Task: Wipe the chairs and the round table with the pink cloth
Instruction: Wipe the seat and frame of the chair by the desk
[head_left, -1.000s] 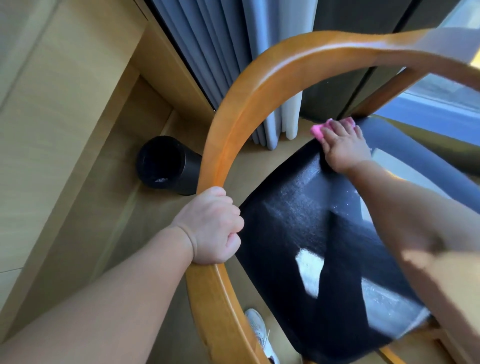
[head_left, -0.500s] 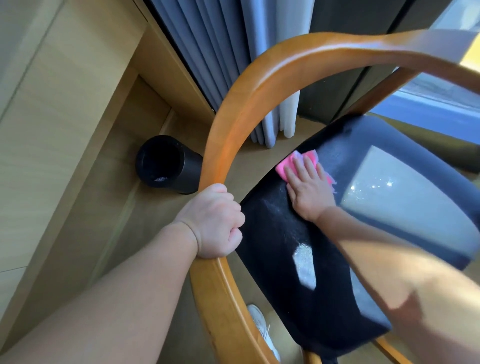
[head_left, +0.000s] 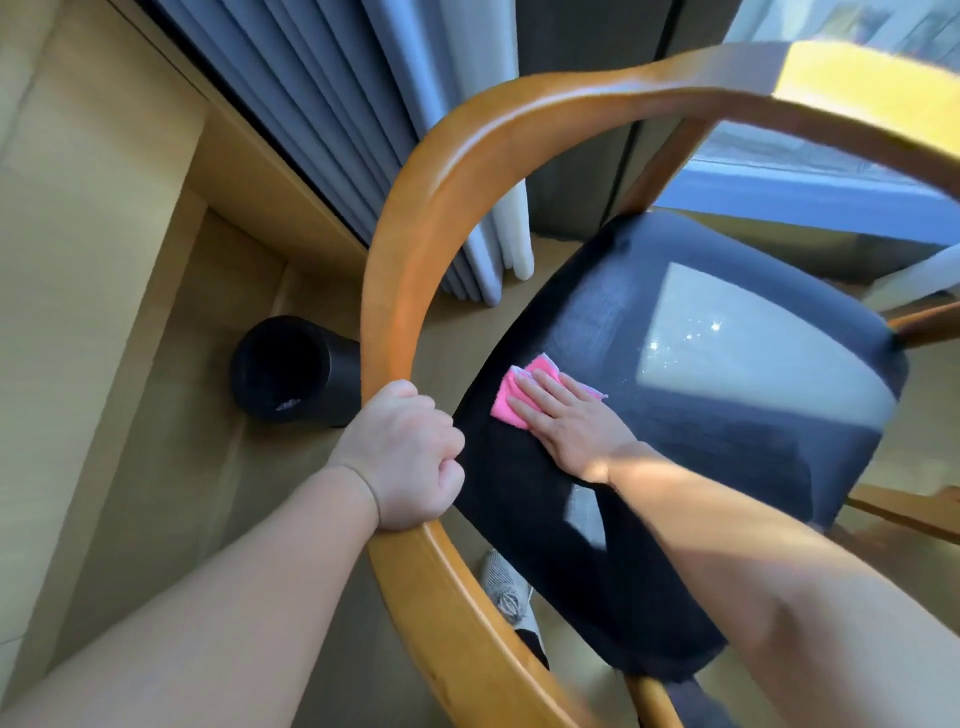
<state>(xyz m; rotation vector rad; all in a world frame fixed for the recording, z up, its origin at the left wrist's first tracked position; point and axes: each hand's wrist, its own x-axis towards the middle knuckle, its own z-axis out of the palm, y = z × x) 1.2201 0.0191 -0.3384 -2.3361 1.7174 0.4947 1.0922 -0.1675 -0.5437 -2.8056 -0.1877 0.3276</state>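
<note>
A chair with a curved orange-brown wooden backrest rail (head_left: 410, 260) and a dark blue-black seat cushion (head_left: 727, 447) fills the view. My left hand (head_left: 410, 457) grips the rail at its left bend, fingers curled round the wood. My right hand (head_left: 566, 421) lies flat with straight fingers on the pink cloth (head_left: 511, 395), pressing it against the seat's near-left part. Most of the cloth is hidden under my palm. The round table is not in view.
A black cylindrical bin (head_left: 291, 369) stands on the floor left of the chair, beside a light wooden cabinet (head_left: 78, 260). Grey and white curtains (head_left: 374, 130) hang behind. A shoe (head_left: 506, 587) shows under the rail. A window (head_left: 831, 145) is at the upper right.
My right hand has slid the pink cloth from the seat's far edge toward me and leftward across the cushion. My left hand kept its grip on the rail.
</note>
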